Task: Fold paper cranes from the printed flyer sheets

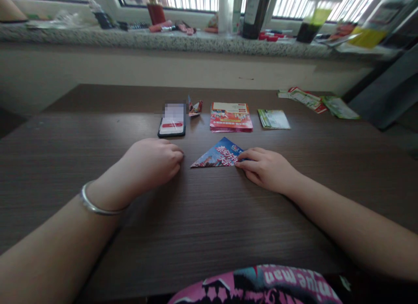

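A blue sheet of printed paper, folded into a triangle [217,155], lies on the brown table with its point away from me. White and pink characters show on its face. On its right corner rest the fingertips of my right hand [266,167], pressed together and covering that corner. My left hand [152,162], with a silver bangle at its wrist, lies on the table just left of the triangle, apart from it. Its fingers are curled in, and no object shows in them.
Behind the triangle stand a phone [173,119], a small folded paper piece [195,108], a stack of red leaflets [231,117] and a green-white paper pad [273,119]. Green and red packets [307,99] lie at the back right. Bottles and clutter line the granite windowsill [130,39].
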The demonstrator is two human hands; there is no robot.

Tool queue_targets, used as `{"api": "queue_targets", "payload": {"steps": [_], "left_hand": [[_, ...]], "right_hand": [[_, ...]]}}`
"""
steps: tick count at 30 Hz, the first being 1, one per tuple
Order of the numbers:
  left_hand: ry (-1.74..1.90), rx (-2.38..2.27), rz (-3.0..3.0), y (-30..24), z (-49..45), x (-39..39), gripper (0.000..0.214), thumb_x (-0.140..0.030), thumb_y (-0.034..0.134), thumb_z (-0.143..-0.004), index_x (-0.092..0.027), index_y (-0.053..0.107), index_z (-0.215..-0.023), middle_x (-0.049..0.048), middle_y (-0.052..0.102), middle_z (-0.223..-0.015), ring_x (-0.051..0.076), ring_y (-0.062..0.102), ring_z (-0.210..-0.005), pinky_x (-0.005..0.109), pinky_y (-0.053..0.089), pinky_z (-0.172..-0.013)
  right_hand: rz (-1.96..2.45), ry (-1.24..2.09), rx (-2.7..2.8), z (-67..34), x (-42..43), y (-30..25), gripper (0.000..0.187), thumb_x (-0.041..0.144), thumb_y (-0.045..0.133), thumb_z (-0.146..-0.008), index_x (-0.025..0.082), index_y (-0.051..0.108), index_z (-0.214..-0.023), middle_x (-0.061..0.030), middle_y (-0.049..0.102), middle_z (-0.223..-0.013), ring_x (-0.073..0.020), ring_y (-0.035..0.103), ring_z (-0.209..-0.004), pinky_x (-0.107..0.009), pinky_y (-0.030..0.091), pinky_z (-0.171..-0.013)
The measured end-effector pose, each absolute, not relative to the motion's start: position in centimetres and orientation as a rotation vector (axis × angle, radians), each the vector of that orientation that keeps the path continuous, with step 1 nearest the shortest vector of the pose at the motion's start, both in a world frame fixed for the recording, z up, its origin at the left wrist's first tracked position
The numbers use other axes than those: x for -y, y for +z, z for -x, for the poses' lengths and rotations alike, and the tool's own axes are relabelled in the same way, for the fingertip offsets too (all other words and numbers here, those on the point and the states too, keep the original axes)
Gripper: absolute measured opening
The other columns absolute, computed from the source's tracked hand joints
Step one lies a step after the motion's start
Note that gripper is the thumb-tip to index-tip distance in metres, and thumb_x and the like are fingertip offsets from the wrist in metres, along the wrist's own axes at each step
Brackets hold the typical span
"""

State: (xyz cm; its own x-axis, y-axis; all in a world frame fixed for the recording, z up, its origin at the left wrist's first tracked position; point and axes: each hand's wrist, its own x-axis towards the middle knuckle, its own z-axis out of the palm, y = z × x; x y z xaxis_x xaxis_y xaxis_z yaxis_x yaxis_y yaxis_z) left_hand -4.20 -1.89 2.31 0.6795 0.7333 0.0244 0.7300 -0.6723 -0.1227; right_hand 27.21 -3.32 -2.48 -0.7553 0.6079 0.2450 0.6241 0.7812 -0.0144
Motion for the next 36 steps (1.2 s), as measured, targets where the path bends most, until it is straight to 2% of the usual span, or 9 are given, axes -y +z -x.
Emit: {"api": "queue_targets", "payload": {"steps": [2, 5, 8, 9, 12, 16, 22, 32, 36], "left_hand": [[-0.004, 1.162, 2.744, 2.0, 3.6, 2.0, 0.034, -0.026, 0.041, -0.088, -0.015, 0.072, -0.089, 0.0118, 0.072, -0.100, 0.026, 0.069, -0.088, 0.041, 0.056, -0.079], [-0.165, 0.986, 2.910, 1.2, 2.3, 2.4, 0.039, -0.026, 0.042, -0.092, -0.018, 0.061, -0.124, 0.0080, 0.059, -0.134, 0.023, 0.056, -0.121, 0.039, 0.046, -0.103], [-0.128, 0.865, 3.005, 0.3, 1.4, 2.9, 0.046, -0.029, 0.047, -0.093, -0.025, 0.049, -0.138, 0.0040, 0.052, -0.142, 0.023, 0.046, -0.132, 0.047, 0.033, -0.114], [-0.143, 0.876, 3.008, 0.0, 1.1, 3.0, 0.047, -0.031, 0.048, -0.093, -0.025, 0.048, -0.140, 0.0045, 0.052, -0.143, 0.024, 0.047, -0.132, 0.048, 0.034, -0.114], [-0.202, 0.905, 2.994, -0.3, 0.5, 3.4, 0.044, -0.029, 0.049, -0.094, -0.025, 0.051, -0.137, 0.0072, 0.053, -0.141, 0.026, 0.049, -0.129, 0.049, 0.038, -0.110], [-0.234, 0.947, 2.972, -0.2, 0.1, 3.7, 0.043, -0.027, 0.049, -0.093, -0.023, 0.053, -0.135, 0.0093, 0.054, -0.139, 0.027, 0.049, -0.128, 0.048, 0.041, -0.108], [-0.195, 1.001, 2.946, 0.1, 0.3, 3.9, 0.039, -0.022, 0.047, -0.092, -0.025, 0.058, -0.130, 0.0075, 0.056, -0.137, 0.026, 0.052, -0.125, 0.050, 0.042, -0.105], [-0.064, 1.059, 2.934, 0.7, 1.9, 3.3, 0.034, -0.021, 0.045, -0.090, -0.025, 0.071, -0.113, 0.0063, 0.066, -0.122, 0.023, 0.064, -0.104, 0.041, 0.054, -0.091], [0.040, 1.037, 2.991, 0.8, 2.9, 2.7, 0.034, -0.022, 0.046, -0.089, -0.026, 0.071, -0.111, 0.0036, 0.066, -0.124, 0.022, 0.063, -0.108, 0.039, 0.052, -0.096]], "right_hand": [[0.953, -0.113, 2.736, -27.1, 3.4, -2.4, 0.026, 0.020, 0.050, -0.090, 0.019, 0.070, -0.107, -0.0090, 0.068, -0.114, -0.0227, 0.060, -0.102, -0.036, 0.050, -0.087], [0.922, -0.141, 2.736, -26.8, 3.4, -2.3, 0.026, 0.020, 0.049, -0.091, 0.016, 0.070, -0.106, -0.0093, 0.068, -0.114, -0.0224, 0.061, -0.100, -0.036, 0.050, -0.087], [0.913, -0.149, 2.742, -26.2, 3.5, -2.1, 0.027, 0.023, 0.048, -0.092, 0.016, 0.068, -0.110, -0.0096, 0.067, -0.117, -0.0228, 0.061, -0.101, -0.037, 0.049, -0.089], [0.913, -0.143, 2.752, -26.1, 3.5, -2.0, 0.030, 0.026, 0.049, -0.093, 0.017, 0.067, -0.115, -0.0097, 0.066, -0.119, -0.0235, 0.060, -0.103, -0.038, 0.049, -0.089], [0.911, -0.128, 2.794, -25.6, 3.6, -1.7, 0.040, 0.036, 0.049, -0.094, 0.020, 0.058, -0.130, -0.0104, 0.062, -0.128, -0.0264, 0.057, -0.109, -0.042, 0.048, -0.089], [0.933, -0.132, 2.823, -25.2, 3.7, -1.4, 0.041, 0.036, 0.047, -0.095, 0.021, 0.057, -0.132, -0.0109, 0.060, -0.130, -0.0273, 0.055, -0.110, -0.041, 0.048, -0.088], [1.035, -0.182, 2.800, -25.2, 4.3, -0.9, 0.033, 0.030, 0.045, -0.096, 0.023, 0.065, -0.121, -0.0086, 0.066, -0.119, -0.0238, 0.060, -0.100, -0.037, 0.049, -0.082], [1.108, -0.075, 2.772, -28.2, 3.8, -0.6, 0.027, 0.024, 0.050, -0.091, 0.021, 0.075, -0.101, -0.0070, 0.069, -0.106, -0.0207, 0.063, -0.094, -0.035, 0.051, -0.085], [1.069, -0.006, 2.867, -29.8, 3.6, -0.3, 0.027, 0.024, 0.049, -0.091, 0.022, 0.074, -0.101, -0.0055, 0.069, -0.106, -0.0192, 0.064, -0.095, -0.035, 0.051, -0.087]]}}
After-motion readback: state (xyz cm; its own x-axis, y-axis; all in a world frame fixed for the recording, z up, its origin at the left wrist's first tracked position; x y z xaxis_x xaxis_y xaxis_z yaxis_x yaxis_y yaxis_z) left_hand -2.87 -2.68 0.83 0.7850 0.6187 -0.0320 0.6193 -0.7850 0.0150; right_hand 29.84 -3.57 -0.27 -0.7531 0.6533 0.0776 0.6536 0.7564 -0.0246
